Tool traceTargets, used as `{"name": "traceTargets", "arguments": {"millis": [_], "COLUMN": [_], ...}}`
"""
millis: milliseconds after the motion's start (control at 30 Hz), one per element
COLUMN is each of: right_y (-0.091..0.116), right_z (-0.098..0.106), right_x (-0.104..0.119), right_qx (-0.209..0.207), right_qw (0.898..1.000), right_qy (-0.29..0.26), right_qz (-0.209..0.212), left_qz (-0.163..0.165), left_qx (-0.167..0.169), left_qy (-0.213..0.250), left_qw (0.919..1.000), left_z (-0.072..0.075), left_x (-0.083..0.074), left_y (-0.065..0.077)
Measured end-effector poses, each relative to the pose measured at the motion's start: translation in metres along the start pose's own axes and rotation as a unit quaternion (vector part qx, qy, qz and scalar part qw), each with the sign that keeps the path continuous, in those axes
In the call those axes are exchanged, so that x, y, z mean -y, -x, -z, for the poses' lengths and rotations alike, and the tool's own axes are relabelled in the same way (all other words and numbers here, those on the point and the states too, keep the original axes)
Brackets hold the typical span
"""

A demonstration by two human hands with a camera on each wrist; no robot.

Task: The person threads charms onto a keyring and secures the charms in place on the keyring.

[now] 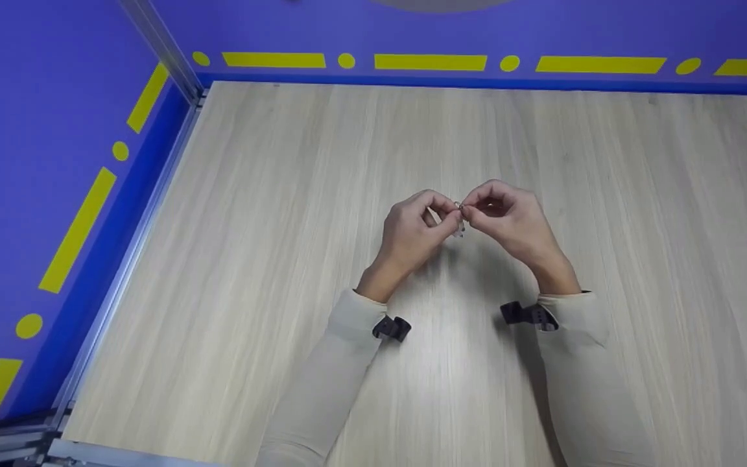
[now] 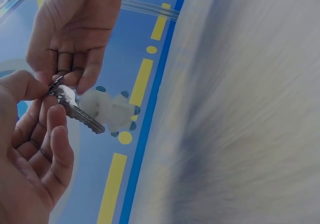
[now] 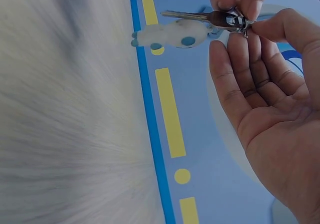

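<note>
Above the table, my left hand (image 1: 415, 227) and right hand (image 1: 513, 217) meet fingertip to fingertip at a small metal key ring (image 2: 56, 84). Thumb and forefinger of each hand pinch the ring, whose fine detail the fingertips partly cover. A silver key (image 2: 87, 116) hangs from it, toothed blade pointing down and away from the fingers. Beside the key dangles a whitish, translucent animal-shaped charm (image 3: 172, 33) with blue-grey spots. In the head view the key and charm are tiny and mostly hidden behind the left fingers.
The wood-grain table (image 1: 270, 259) spreads under both arms. Blue panels with yellow dashes (image 1: 82, 227) stand along its left and back sides, joined by a metal post (image 1: 166, 52). Dark straps (image 1: 529, 314) sit at the sleeve cuffs.
</note>
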State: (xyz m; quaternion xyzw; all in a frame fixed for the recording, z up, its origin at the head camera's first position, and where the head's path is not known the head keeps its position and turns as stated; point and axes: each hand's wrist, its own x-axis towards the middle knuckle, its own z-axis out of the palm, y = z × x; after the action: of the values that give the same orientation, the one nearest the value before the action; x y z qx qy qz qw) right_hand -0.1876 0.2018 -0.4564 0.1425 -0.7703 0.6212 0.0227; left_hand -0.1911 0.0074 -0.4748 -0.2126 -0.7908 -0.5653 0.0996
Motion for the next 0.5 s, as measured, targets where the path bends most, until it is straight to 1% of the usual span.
{"name": "traceTargets", "arguments": {"millis": [133, 333, 500], "right_y": [0.0001, 0.0005, 0.0004], "right_z": [0.0000, 0.0007, 0.0014], "right_x": [0.0002, -0.0007, -0.0011], "right_qx": [0.003, -0.008, -0.007], "right_qw": [1.000, 1.000, 1.000], "right_qy": [-0.003, -0.003, 0.000], "right_qz": [0.000, -0.002, 0.004], "left_qz": [-0.005, -0.015, -0.012], "left_qx": [-0.003, 0.012, 0.017], "left_qy": [0.007, 0.027, 0.023], "left_qw": [1.0000, 0.9994, 0.9995], "left_z": [0.0002, -0.0009, -0.0018], "left_x": [0.0003, 0.0006, -0.0003], "left_y": [-0.0003, 0.0001, 0.0004]}}
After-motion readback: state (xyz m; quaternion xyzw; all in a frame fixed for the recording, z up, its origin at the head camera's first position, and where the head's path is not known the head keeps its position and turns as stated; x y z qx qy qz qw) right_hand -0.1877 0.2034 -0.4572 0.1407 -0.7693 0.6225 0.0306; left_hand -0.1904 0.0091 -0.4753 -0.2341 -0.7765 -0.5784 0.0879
